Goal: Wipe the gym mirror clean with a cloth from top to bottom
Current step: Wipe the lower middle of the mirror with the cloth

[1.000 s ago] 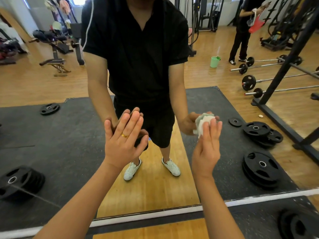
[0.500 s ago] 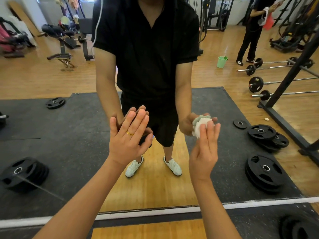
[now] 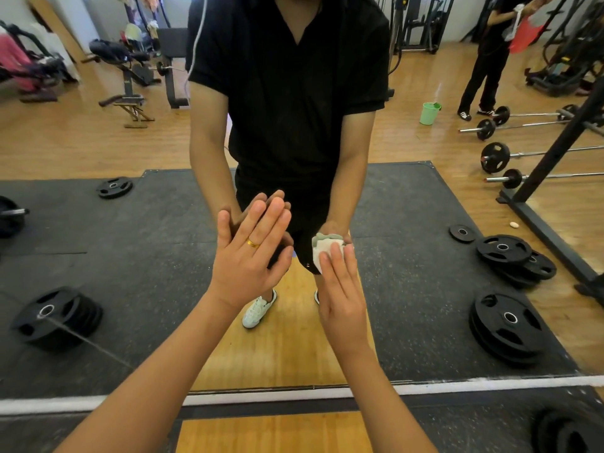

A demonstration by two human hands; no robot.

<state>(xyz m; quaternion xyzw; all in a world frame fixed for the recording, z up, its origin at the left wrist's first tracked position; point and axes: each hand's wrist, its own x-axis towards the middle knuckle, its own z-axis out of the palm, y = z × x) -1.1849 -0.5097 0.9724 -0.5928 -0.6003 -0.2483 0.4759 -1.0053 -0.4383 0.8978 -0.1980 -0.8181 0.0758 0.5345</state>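
The gym mirror [image 3: 408, 223] fills the view in front of me and shows my own reflection in a black shirt. My left hand [image 3: 248, 256], with a gold ring, lies flat against the glass, fingers straight and together. My right hand [image 3: 343, 295] presses a wadded white and pale green cloth [image 3: 322, 248] onto the glass with straight fingers, just right of the left hand. The cloth sits low on the mirror, at about the height of the reflected shorts.
The mirror's white bottom edge [image 3: 457, 385] runs above the floor. In the reflection are stacked black weight plates [image 3: 505, 325], barbells [image 3: 493, 156], a black rack post [image 3: 562, 148], a green bucket [image 3: 428, 113], a bench [image 3: 130, 93] and another person [image 3: 487, 60] at the back right.
My right hand has slid the cloth left and a little lower across the glass, close to the left hand. The left hand stays flat in the same spot.
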